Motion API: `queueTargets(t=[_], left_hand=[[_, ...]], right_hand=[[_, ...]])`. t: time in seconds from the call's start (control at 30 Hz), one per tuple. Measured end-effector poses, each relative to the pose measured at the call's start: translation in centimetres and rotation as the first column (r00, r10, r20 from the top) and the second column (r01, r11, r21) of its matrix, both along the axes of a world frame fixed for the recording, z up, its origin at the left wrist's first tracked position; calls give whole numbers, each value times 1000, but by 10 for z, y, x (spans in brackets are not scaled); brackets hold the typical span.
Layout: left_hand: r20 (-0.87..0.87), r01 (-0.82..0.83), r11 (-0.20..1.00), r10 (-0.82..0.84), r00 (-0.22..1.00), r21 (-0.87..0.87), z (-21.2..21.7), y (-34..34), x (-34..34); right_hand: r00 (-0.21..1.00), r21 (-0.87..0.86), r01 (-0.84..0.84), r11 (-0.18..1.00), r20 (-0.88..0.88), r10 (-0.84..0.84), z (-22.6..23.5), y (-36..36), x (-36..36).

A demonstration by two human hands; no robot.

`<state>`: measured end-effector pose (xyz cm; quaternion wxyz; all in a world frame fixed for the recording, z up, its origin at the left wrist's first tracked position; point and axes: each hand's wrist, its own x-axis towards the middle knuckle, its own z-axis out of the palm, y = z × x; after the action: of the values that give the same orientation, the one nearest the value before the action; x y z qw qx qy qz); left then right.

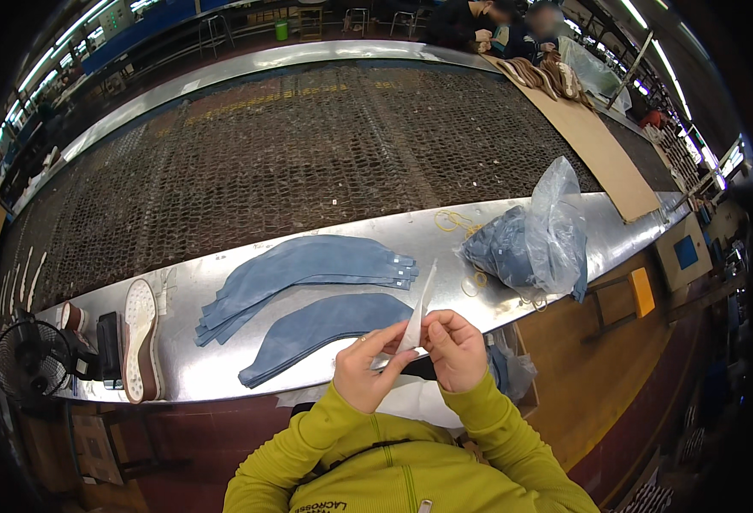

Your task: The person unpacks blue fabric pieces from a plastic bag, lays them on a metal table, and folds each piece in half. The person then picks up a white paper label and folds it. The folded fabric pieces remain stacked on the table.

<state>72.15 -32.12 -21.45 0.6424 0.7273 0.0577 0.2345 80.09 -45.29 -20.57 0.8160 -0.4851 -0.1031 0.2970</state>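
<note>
Fingers of both hands pinch a thin white strip [417, 315], left hand [364, 369] low on it, right hand [457, 349] just beside, above the steel ledge's [180, 376] near edge. Just beyond lie two stacks of blue fabric pieces [308, 272]; right, a plastic bag [539, 239] of more; far left, a white-soled shoe [140, 340].

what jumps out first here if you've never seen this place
Front and centre, the left hand and right hand pinch a narrow white strip between them. Behind them on the shiny metal counter lie two stacks of curved blue fabric pieces, with a plastic bag of blue pieces to the right.
</note>
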Motion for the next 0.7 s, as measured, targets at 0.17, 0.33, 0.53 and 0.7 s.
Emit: queueTargets(t=[0.17,0.33,0.53,0.7], left_hand=[[-4,-20,991,21,1000,134,-3,1,-3],[27,-20,981,15,1000,195,-3,-1,-4],[17,89,996,-89,996,2,-2,6,-4],[208,103,824,18,978,-558,-4,3,3]], right_hand=[[952,-80,6,997,306,18,8,5,-7],[915,-169,26,985,401,45,6,6,-9],[992,57,-118,991,39,116,3,-1,3],[952,229,-162,960,-220,213,2,-2,3]])
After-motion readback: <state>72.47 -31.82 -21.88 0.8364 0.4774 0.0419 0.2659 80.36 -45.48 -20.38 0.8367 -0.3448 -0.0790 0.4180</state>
